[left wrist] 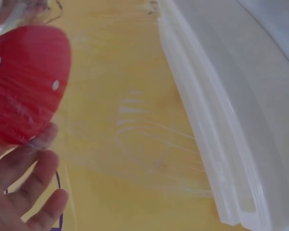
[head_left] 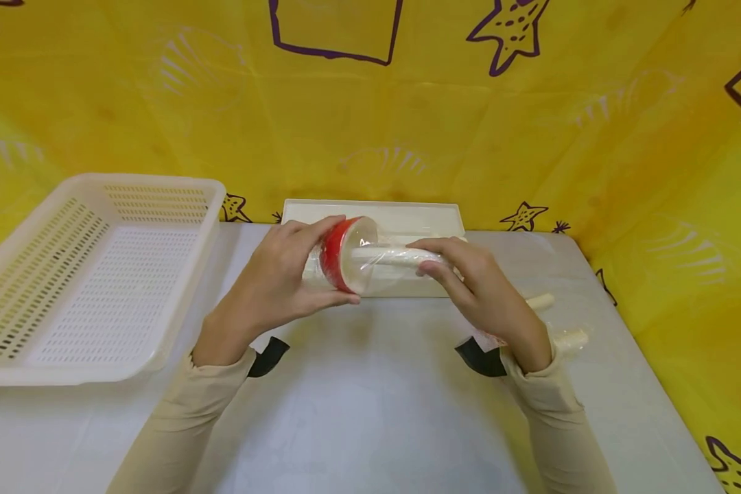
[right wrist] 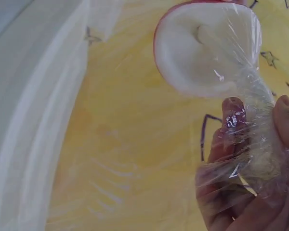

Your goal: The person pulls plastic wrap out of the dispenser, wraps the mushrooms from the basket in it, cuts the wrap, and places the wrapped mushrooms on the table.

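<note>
My left hand [head_left: 274, 274] grips a small red bowl [head_left: 333, 257] with a white inside, thumb and fingers spread around its outer wall. White dots show on the red wall of the bowl [left wrist: 31, 82] in the left wrist view. The bowl is tipped, its mouth towards my right hand [head_left: 478, 285]. That hand pinches a pale rod [head_left: 398, 256] wrapped in clear plastic film, its far end reaching into the bowl's mouth. Wrinkled film [right wrist: 253, 108] runs from the bowl to the right fingers in the right wrist view.
A white slotted basket [head_left: 188, 295] stands on the left of the grey-white table [head_left: 358, 412]. Behind the hands lies a long white tray-like box [head_left: 407, 216] against the yellow patterned cloth [head_left: 370, 110]. By the right forearm lie a pale stick [head_left: 540, 302] and a film-wrapped piece [head_left: 571, 339].
</note>
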The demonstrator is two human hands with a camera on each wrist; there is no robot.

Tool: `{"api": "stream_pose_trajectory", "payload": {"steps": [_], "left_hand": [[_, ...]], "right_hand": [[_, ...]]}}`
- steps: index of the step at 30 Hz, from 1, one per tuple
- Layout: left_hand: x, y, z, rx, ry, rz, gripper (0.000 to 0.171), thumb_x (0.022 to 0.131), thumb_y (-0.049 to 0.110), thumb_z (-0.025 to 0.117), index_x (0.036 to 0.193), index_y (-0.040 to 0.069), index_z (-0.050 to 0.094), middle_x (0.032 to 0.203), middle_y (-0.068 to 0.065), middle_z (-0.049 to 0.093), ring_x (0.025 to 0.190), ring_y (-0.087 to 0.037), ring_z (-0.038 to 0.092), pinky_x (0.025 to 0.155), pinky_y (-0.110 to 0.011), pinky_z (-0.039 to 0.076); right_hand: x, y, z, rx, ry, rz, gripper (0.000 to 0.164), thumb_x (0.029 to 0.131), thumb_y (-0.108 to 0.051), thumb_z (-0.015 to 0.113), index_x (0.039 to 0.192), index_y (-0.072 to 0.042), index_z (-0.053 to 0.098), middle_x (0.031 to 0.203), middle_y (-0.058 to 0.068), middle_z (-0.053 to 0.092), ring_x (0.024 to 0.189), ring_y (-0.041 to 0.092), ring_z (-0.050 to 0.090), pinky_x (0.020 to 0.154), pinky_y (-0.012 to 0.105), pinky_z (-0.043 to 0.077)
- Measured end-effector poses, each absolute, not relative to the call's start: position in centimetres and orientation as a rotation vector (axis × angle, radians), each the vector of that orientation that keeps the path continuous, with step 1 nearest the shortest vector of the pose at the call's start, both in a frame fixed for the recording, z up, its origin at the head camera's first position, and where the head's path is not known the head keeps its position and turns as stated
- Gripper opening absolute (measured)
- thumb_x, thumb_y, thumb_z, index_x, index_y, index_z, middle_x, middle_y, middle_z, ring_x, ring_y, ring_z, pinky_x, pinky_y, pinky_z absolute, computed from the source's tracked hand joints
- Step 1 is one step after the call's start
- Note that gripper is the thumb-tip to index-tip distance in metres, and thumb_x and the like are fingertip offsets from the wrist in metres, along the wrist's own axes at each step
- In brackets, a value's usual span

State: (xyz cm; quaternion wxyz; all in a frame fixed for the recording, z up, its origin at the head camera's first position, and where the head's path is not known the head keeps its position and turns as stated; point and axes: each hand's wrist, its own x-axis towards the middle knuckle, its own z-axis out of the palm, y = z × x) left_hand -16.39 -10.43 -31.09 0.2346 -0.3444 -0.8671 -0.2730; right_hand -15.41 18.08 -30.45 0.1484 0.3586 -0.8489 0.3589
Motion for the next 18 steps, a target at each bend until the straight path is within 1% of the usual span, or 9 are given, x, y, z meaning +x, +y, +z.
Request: {"api": "stream_pose_trajectory", "payload": {"steps": [2, 4, 7, 8, 10, 12, 14, 18], "left_hand": [[-16.0, -10.5, -31.4, -0.969, -2.412, -0.742, 0.096, 0.057, 0.047, 0.095, 0.135, 0.006, 0.057, 0.114, -0.010, 0.070, 0.101, -0.029, 0.061, 0.092, -0.045, 0.047], [-15.7, -10.5, -31.9, -0.998, -2.458, -0.736, 0.097, 0.057, 0.050, 0.094, 0.135, 0.007, 0.057, 0.115, -0.009, 0.070, 0.103, -0.028, 0.063, 0.095, -0.044, 0.048], [-15.3, -10.5, -32.7, -1.025, -2.579, -0.761, 0.096, 0.061, 0.052, 0.091, 0.139, 0.010, 0.054, 0.115, -0.006, 0.070, 0.104, -0.026, 0.064, 0.095, -0.044, 0.051], [-15.2, -10.4, -33.0, -1.027, -2.636, -0.777, 0.096, 0.063, 0.053, 0.090, 0.140, 0.011, 0.052, 0.115, -0.004, 0.070, 0.103, -0.024, 0.064, 0.094, -0.043, 0.052], [-15.1, -10.3, -33.6, -1.013, -2.750, -0.818, 0.097, 0.066, 0.053, 0.088, 0.144, 0.011, 0.048, 0.113, -0.003, 0.069, 0.100, -0.022, 0.064, 0.091, -0.042, 0.054], [-15.0, -10.2, -34.1, -0.991, -2.849, -0.885, 0.097, 0.068, 0.050, 0.087, 0.145, 0.010, 0.044, 0.117, -0.002, 0.068, 0.103, -0.019, 0.064, 0.092, -0.041, 0.054], [-15.0, -10.1, -34.8, -0.968, -2.925, -0.936, 0.095, 0.070, 0.049, 0.087, 0.143, 0.009, 0.043, 0.118, -0.002, 0.067, 0.103, -0.016, 0.063, 0.092, -0.038, 0.054], [-15.1, -9.7, -36.1, -0.968, -2.991, -0.983, 0.086, 0.072, 0.043, 0.087, 0.137, 0.008, 0.043, 0.121, -0.003, 0.064, 0.106, -0.017, 0.062, 0.096, -0.039, 0.052]], "right_hand": [[-15.0, 18.3, -31.3, 1.043, -2.492, 1.065, 0.028, 0.095, -0.005, 0.063, 0.122, -0.006, 0.065, 0.103, 0.005, 0.071, 0.087, 0.012, 0.060, 0.079, 0.026, 0.051], [-14.6, 18.6, -32.1, 1.047, -2.550, 1.101, 0.026, 0.096, -0.006, 0.062, 0.122, -0.007, 0.064, 0.101, 0.004, 0.070, 0.087, 0.012, 0.059, 0.080, 0.027, 0.052], [-14.1, 18.9, -33.3, 1.045, -2.634, 1.130, 0.026, 0.096, -0.006, 0.060, 0.122, -0.007, 0.063, 0.097, 0.002, 0.069, 0.086, 0.010, 0.060, 0.080, 0.027, 0.053], [-14.0, 19.0, -33.7, 1.047, -2.658, 1.133, 0.025, 0.097, -0.006, 0.060, 0.122, -0.007, 0.063, 0.096, 0.002, 0.068, 0.086, 0.011, 0.061, 0.080, 0.027, 0.053], [-13.8, 19.1, -34.5, 1.039, -2.706, 1.137, 0.024, 0.097, -0.008, 0.060, 0.120, -0.007, 0.063, 0.095, 0.000, 0.068, 0.086, 0.011, 0.060, 0.081, 0.028, 0.053], [-13.8, 19.1, -35.4, 1.037, -2.746, 1.151, 0.023, 0.098, -0.010, 0.060, 0.120, -0.008, 0.064, 0.094, -0.001, 0.067, 0.086, 0.013, 0.060, 0.082, 0.028, 0.053], [-13.8, 19.2, -36.3, 1.026, -2.786, 1.179, 0.022, 0.098, -0.013, 0.059, 0.119, -0.007, 0.064, 0.095, -0.001, 0.068, 0.087, 0.015, 0.061, 0.083, 0.028, 0.053], [-13.9, 19.2, -38.0, 1.000, -2.850, 1.253, 0.025, 0.098, -0.014, 0.060, 0.121, -0.006, 0.063, 0.098, 0.002, 0.068, 0.087, 0.015, 0.062, 0.082, 0.028, 0.055]]}}
